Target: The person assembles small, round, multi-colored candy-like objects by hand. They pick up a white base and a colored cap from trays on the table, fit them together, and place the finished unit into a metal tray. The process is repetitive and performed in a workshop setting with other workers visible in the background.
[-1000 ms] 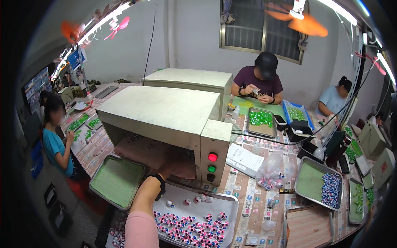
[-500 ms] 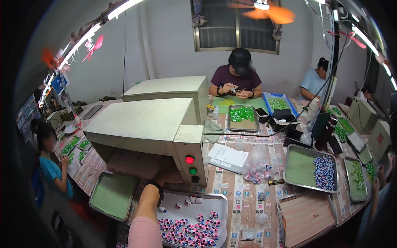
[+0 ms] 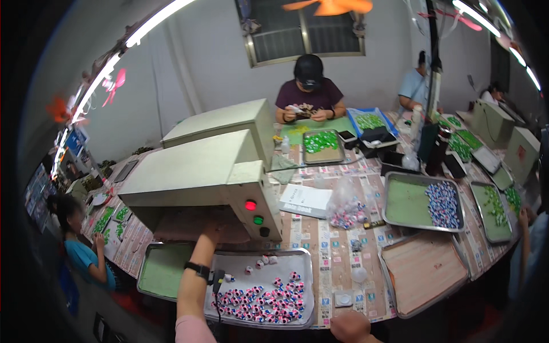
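Note:
My left hand (image 3: 214,230) reaches into the opening of a cream metal box machine (image 3: 183,171) with red and green lights. Its fingers lie in shadow, and I cannot tell whether they hold anything. A dark band with a cord circles the wrist. Under that forearm lies a metal tray (image 3: 312,286) lined with white, holding many small pink, white and blue figures (image 3: 263,303). A few paler figures (image 3: 262,260) lie apart near its far edge. My right hand (image 3: 350,327), at the lower edge, is curled like a fist; what it holds, if anything, is hidden.
A green-lined tray (image 3: 163,271) sits left of the figures. To the right are a plastic bag of figures (image 3: 345,206), a tray of blue-and-white pieces (image 3: 409,200) and a pink-lined tray (image 3: 423,271). Across the table a person (image 3: 310,94) handles a small piece.
My left hand has come into plainer view at the machine's opening, with more forearm showing. My right hand has risen into view at the lower edge. The whole view has shifted.

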The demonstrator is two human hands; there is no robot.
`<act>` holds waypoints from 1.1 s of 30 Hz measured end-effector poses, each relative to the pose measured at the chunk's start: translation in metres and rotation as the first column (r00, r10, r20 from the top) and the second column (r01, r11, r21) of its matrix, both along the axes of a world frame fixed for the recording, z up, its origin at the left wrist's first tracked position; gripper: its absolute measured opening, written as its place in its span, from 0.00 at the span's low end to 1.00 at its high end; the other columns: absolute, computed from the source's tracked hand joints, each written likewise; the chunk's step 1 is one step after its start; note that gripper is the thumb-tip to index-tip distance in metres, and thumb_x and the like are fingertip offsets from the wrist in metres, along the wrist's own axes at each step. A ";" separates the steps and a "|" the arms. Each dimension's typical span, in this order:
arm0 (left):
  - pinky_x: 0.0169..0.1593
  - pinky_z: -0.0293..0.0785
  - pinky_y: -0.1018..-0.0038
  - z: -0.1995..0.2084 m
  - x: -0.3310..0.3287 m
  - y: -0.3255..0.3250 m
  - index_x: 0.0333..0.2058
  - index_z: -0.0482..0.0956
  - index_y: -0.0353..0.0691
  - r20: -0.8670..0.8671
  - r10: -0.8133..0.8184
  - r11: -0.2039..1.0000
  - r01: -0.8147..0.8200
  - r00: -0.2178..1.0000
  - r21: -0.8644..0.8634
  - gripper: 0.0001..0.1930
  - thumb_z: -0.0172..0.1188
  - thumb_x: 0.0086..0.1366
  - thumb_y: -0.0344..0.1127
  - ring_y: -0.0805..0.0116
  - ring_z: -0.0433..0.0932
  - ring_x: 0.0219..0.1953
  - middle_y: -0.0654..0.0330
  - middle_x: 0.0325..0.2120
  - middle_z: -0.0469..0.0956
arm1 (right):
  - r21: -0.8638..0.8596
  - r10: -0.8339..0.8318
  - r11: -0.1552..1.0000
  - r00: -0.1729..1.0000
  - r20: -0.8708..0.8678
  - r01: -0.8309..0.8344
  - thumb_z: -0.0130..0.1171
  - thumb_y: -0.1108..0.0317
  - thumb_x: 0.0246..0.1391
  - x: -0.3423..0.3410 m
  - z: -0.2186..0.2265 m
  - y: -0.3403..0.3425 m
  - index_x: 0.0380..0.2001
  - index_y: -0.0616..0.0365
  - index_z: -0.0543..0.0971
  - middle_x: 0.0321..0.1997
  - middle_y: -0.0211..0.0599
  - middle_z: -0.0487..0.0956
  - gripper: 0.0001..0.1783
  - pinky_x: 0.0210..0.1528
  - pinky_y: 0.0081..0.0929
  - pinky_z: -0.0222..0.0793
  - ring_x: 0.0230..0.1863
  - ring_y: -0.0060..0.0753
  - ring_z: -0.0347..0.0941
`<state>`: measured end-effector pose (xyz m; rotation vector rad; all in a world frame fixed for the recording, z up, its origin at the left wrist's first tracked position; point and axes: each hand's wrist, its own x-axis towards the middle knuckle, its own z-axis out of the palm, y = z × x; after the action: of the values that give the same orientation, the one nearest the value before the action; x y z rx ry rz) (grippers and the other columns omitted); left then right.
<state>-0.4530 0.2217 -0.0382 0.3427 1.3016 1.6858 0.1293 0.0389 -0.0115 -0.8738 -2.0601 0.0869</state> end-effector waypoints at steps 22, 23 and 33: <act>0.21 0.60 0.81 0.098 0.550 -0.155 0.41 0.68 0.47 0.326 -0.723 0.647 0.762 0.609 0.011 0.09 0.51 0.70 0.44 0.72 0.68 0.25 0.63 0.29 0.68 | -0.134 0.199 0.807 0.479 -0.855 -0.575 0.60 0.82 0.48 0.171 0.106 -0.041 0.35 0.64 0.82 0.32 0.42 0.78 0.10 0.34 0.25 0.69 0.30 0.32 0.74; 0.20 0.60 0.81 0.096 0.570 -0.147 0.44 0.68 0.46 0.207 -0.735 0.651 0.758 0.646 -0.053 0.10 0.52 0.70 0.43 0.73 0.69 0.25 0.62 0.30 0.70 | -0.041 0.238 0.811 0.393 -0.888 -0.584 0.61 0.80 0.48 0.185 0.127 -0.045 0.32 0.63 0.82 0.34 0.43 0.78 0.07 0.33 0.25 0.69 0.31 0.32 0.74; 0.41 0.73 0.65 0.044 0.660 -0.095 0.36 0.79 0.39 -0.966 -0.252 0.548 0.813 -0.064 -0.197 0.09 0.64 0.56 0.32 0.52 0.76 0.36 0.50 0.35 0.75 | 0.281 0.234 0.854 -0.160 -0.959 -0.438 0.65 0.75 0.44 0.195 0.198 -0.132 0.15 0.57 0.81 0.25 0.38 0.81 0.07 0.26 0.18 0.64 0.22 0.26 0.71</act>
<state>0.2072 0.1268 0.0059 2.2866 1.1156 0.7876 0.3247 -0.0935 0.1869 -0.0347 -0.6568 0.9445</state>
